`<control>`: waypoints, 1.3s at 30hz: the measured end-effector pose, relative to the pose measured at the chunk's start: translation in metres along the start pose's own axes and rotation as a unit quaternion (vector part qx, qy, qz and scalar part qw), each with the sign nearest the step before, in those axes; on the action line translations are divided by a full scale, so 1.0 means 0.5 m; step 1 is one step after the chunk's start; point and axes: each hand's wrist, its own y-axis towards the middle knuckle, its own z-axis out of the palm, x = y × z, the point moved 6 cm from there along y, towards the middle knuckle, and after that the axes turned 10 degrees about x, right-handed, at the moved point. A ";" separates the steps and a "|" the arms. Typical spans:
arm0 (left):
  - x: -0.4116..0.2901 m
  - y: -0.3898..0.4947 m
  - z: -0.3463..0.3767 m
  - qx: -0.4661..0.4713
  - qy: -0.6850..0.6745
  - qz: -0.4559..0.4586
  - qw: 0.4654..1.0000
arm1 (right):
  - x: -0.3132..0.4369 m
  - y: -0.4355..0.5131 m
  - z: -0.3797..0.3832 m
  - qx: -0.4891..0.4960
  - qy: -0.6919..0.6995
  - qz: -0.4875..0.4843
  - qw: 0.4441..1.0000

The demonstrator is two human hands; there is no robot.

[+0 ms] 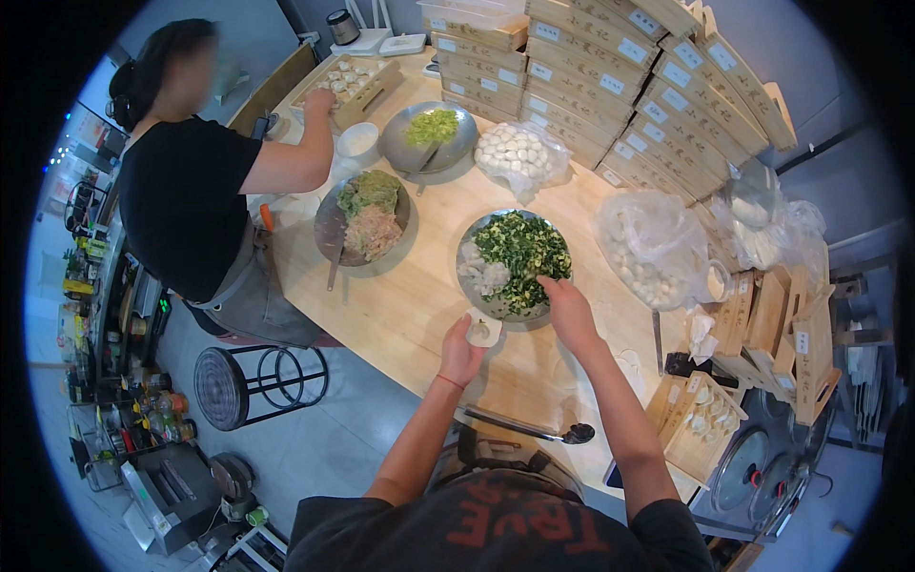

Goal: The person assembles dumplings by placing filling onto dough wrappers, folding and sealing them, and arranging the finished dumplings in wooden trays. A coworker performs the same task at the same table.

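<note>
My left hand (461,352) holds a round dough wrapper (485,330) with a little pale filling on it, beside the near rim of a metal bowl (468,297). That bowl holds chopped greens with yellow bits (522,247) and peeled shrimp (483,272) at its left. My right hand (568,307) reaches over the bowl's right side, fingertips at the greens; whether they pinch any cannot be told. A long-handled black spoon (515,423) lies near the table's front edge. Thin dough wrappers (629,365) lie right of my right hand.
A co-worker (193,164) reaches to a dumpling tray (350,77) at the far left. Nearby stand a meat-filling bowl (366,218) and a chopped-greens bowl (429,136). Bagged dough pieces (511,150) (647,275), stacked wooden trays (586,64) and a small dumpling tray (708,422) line the right side.
</note>
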 end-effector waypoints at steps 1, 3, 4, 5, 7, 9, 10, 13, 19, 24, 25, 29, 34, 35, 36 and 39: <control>0.000 0.001 0.001 0.009 -0.002 0.005 1.000 | 0.009 -0.018 0.004 0.008 -0.002 -0.002 1.000; 0.004 0.004 -0.006 -0.014 0.001 0.004 1.000 | 0.029 -0.045 0.001 0.007 -0.003 -0.019 1.000; 0.005 0.004 -0.008 -0.020 0.001 0.005 1.000 | 0.033 -0.059 -0.004 0.009 -0.004 -0.022 1.000; 0.007 0.004 -0.008 -0.020 0.000 0.006 1.000 | 0.036 -0.067 -0.009 0.014 -0.005 -0.025 1.000; 0.011 0.003 -0.007 -0.022 -0.003 0.008 1.000 | 0.031 -0.073 -0.027 -0.019 0.007 -0.012 1.000; 0.014 0.002 -0.002 -0.016 -0.002 0.012 1.000 | 0.028 -0.072 -0.032 -0.029 0.017 -0.005 0.999; 0.015 0.002 0.002 -0.013 -0.002 0.014 1.000 | 0.028 -0.069 -0.028 -0.025 0.022 -0.006 0.999; 0.017 0.007 0.012 -0.023 -0.008 0.012 1.000 | 0.035 -0.069 -0.006 -0.002 0.034 -0.005 0.999; 0.025 0.006 0.038 0.004 0.012 -0.005 1.000 | 0.024 -0.089 0.003 0.012 0.073 0.021 0.997; 0.037 0.015 0.043 -0.011 0.024 0.002 1.000 | 0.027 -0.112 0.028 0.018 0.118 0.045 0.992; 0.040 0.016 0.043 -0.017 0.015 0.000 1.000 | 0.031 -0.116 0.030 0.007 0.131 0.030 0.991; 0.040 0.017 0.048 -0.031 0.027 0.001 0.999 | 0.040 -0.124 0.034 -0.008 0.158 0.006 0.987; 0.032 0.015 0.062 -0.033 0.015 -0.006 0.999 | 0.052 -0.112 0.026 0.009 0.152 -0.016 0.988; 0.030 0.014 0.063 -0.036 0.022 -0.007 0.999 | 0.056 -0.108 0.024 0.013 0.151 -0.026 0.988; 0.029 0.014 0.065 -0.040 0.027 -0.009 0.999 | 0.058 -0.104 0.021 0.016 0.151 -0.033 0.988; 0.026 0.013 0.074 -0.031 0.025 -0.015 0.999 | 0.062 -0.104 0.021 0.037 0.151 -0.033 0.987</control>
